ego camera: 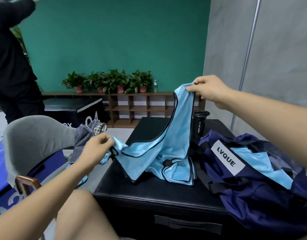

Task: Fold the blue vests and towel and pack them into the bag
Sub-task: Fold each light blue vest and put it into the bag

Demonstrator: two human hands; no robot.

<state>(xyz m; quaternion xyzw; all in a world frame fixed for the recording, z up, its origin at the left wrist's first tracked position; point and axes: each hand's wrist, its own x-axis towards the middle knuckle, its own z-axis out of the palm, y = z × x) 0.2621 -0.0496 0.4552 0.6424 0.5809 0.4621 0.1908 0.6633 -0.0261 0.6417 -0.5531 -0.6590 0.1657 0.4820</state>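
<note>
On the black padded box (149, 193) the navy bag (253, 196) lies with pale blue cloth (249, 158) showing inside, perhaps a vest already packed. Just beside it a blue vest (158, 149) trails onto the box, mid-fold; next its straps likely need bringing together. The right hand (209, 90) pinches one strap high, the left hand (95, 148) pinches another low.

Two hands are in view, the left hand (95, 149) and the right hand (209, 90), with one light-blue vest (177, 135) between them. How many more lie bunched beneath it cannot be told. There is one navy bag (253, 196), one black bottle (200, 125), one black worktop (149, 193) and one grey chair (33, 135). The one shelf (90, 93) carries four red plant pots (120, 89) and one clear bottle (155, 86).
</note>
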